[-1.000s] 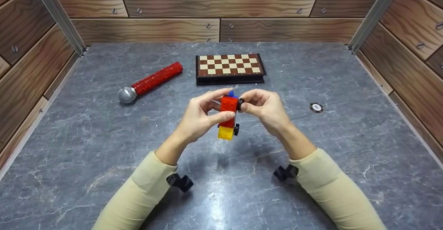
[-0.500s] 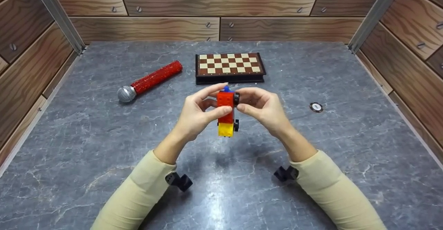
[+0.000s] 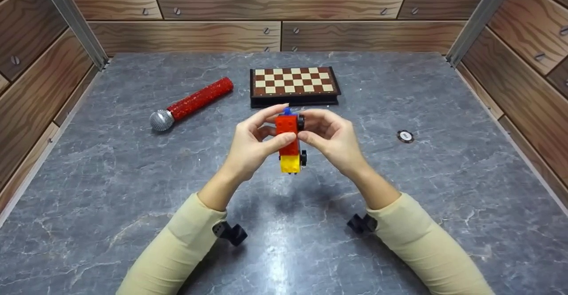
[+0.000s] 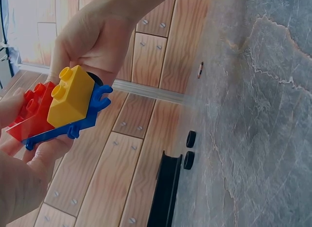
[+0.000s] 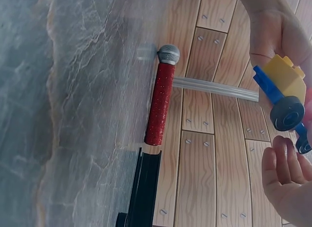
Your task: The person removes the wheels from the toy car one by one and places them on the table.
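A toy car [image 3: 289, 140] built of a red brick, a yellow brick, a blue base and black wheels is held on end above the middle of the table. My left hand [image 3: 271, 128] grips the red brick between thumb and fingers. My right hand [image 3: 311, 126] pinches the car's upper end at its black wheel [image 3: 301, 122]. The left wrist view shows the car [image 4: 58, 106] from its studded top, with my left hand [image 4: 19, 178] under it. In the right wrist view a lower wheel [image 5: 287, 113] shows, and my right hand [image 5: 285, 173] curls just below the blue base.
A red glitter microphone [image 3: 191, 104] lies at the back left of the grey stone table [image 3: 133, 175]. A closed chessboard case [image 3: 293, 85] sits at the back centre. A small round token [image 3: 405, 136] lies to the right. Wooden panel walls [image 3: 275, 2] enclose three sides.
Both hands and the toy car have drifted slightly left and farther from me. The right fingers have shifted their hold around the upper wheel.
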`<state>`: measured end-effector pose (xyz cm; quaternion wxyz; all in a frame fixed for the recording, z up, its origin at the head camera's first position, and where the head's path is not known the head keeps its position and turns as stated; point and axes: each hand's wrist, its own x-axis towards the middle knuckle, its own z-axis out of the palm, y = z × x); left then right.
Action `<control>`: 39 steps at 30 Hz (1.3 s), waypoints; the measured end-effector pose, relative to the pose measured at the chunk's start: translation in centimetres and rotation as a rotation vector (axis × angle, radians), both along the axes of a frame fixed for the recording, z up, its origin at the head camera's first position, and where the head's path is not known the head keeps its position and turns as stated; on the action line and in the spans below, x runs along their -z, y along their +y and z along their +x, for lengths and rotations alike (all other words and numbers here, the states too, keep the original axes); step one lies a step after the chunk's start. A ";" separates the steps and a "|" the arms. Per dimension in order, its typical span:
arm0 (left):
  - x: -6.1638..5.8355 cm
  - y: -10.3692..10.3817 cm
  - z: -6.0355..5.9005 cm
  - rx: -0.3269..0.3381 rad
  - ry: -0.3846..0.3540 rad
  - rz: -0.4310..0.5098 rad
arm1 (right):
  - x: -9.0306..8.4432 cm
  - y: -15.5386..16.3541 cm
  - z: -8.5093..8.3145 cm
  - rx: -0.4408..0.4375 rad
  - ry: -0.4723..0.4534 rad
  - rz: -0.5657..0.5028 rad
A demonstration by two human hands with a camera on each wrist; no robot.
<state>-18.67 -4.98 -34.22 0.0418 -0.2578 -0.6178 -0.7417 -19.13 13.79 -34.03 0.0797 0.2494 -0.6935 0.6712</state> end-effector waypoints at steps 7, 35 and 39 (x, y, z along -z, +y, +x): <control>-0.1 0.1 0.1 -0.009 -0.025 -0.005 | 0.0 0.0 -0.1 0.019 0.010 -0.006; -0.3 0.0 0.1 0.010 -0.077 0.055 | 0.6 -0.4 -0.4 0.178 0.458 0.131; -0.2 -0.1 0.2 0.009 -0.083 0.061 | 0.6 -0.6 -0.5 0.245 0.562 0.192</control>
